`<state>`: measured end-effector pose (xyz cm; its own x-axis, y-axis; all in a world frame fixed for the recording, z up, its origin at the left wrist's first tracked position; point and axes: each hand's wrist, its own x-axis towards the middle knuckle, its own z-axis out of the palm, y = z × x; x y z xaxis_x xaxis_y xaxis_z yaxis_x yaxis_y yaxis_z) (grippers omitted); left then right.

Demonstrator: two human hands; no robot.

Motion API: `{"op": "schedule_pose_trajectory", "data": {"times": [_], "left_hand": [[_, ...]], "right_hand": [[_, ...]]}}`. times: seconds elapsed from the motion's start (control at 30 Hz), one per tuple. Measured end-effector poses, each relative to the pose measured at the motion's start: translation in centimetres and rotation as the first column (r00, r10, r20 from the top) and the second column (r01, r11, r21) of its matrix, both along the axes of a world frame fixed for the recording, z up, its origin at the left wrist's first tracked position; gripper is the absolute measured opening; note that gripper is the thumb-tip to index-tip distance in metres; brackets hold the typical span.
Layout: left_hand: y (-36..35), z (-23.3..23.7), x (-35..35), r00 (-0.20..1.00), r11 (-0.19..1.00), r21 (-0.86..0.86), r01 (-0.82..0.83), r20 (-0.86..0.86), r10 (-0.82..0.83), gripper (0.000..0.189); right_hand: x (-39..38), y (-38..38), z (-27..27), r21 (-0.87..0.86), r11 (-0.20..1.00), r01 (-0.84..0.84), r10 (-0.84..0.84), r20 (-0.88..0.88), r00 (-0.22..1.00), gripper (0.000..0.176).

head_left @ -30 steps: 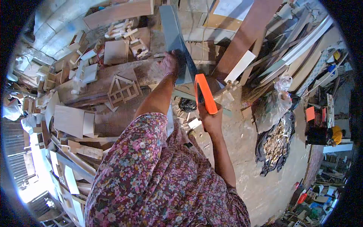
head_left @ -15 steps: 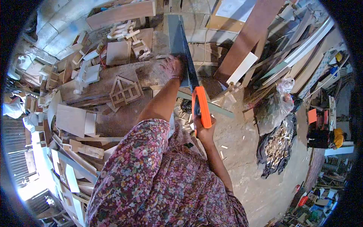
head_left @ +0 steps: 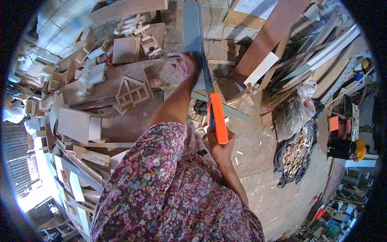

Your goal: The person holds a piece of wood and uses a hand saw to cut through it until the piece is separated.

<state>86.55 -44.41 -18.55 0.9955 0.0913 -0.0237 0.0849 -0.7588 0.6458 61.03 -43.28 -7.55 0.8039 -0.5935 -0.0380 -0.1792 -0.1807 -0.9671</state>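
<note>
My right hand (head_left: pixel 221 146) is closed around the orange handle (head_left: pixel 218 119) of a handsaw. The dark saw blade (head_left: pixel 206 74) runs forward from it, along the right side of a long grey-green board (head_left: pixel 192 30). On the workbench's near edge, my left hand (head_left: pixel 186 66) grips that board close to the blade; some of its fingers are in shadow. Left of this hand, a small wooden lattice frame (head_left: pixel 133 93) lies on the brown bench (head_left: pixel 159 74). The cutting teeth and any cut line are too dark to make out.
Small wooden frames (head_left: pixel 151 44) and a pale square panel (head_left: pixel 126 50) lie on the bench's far side. A wide brown plank (head_left: pixel 262 40) leans at the right, near stacked boards. A black plastic sheet (head_left: pixel 297 159) with wood offcuts lies on the floor (head_left: pixel 266 193).
The saw has shifted slightly, its handle a little to the right and its blade more upright in view. My left hand stays on the board. The whole view has tilted slightly.
</note>
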Motion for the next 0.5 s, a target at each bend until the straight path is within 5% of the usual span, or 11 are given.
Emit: {"op": "schedule_pose_trajectory", "data": {"times": [0.07, 0.23, 0.3, 0.37, 0.43, 0.47, 0.5], "left_hand": [[0.2, -0.6, 0.2, 0.997, 0.996, -0.058, -0.073, 0.02, 0.074, 0.043], [0.6, -1.8, 0.6, 0.988, 0.987, 0.07, 0.145, 0.038, -0.148, 0.043], [0.6, -1.6, 0.6, 0.994, 0.997, -0.008, 0.07, 0.079, -0.069, 0.046], [-0.7, -7.3, 2.2, 0.978, 0.998, -0.053, 0.015, 0.206, -0.004, 0.047], [-1.6, -10.1, 4.0, 0.998, 0.956, -0.285, -0.064, -0.036, 0.056, 0.049], [0.9, 0.6, -0.4, 0.994, 0.987, 0.124, 0.103, 0.011, -0.106, 0.05], [0.4, -0.1, -0.4, 0.992, 0.986, 0.119, 0.12, 0.014, -0.123, 0.05]], "right_hand": [[0.4, -0.4, 0.3, 0.025, 1.0, 0.008, -0.007, -0.026, 1.0, 0.009], [8.4, -2.4, -2.9, 0.077, 0.997, 0.009, -0.013, 0.041, 0.999, 0.014], [9.7, -1.5, -2.2, -0.345, 0.938, 0.014, 0.06, 0.204, 0.977, 0.012], [9.2, -2.5, -3.6, -0.373, 0.927, 0.043, 0.064, 0.269, 0.961, 0.011], [8.3, -3.2, -3.9, -0.39, 0.919, 0.063, 0.074, 0.325, 0.943, 0.009], [7.9, -3.7, -3.4, -0.08, 0.997, 0.017, 0.002, 0.234, 0.972, 0.01], [7.5, -4.2, -3.0, 0.24, 0.971, 0.006, -0.037, 0.125, 0.991, 0.013]]}}
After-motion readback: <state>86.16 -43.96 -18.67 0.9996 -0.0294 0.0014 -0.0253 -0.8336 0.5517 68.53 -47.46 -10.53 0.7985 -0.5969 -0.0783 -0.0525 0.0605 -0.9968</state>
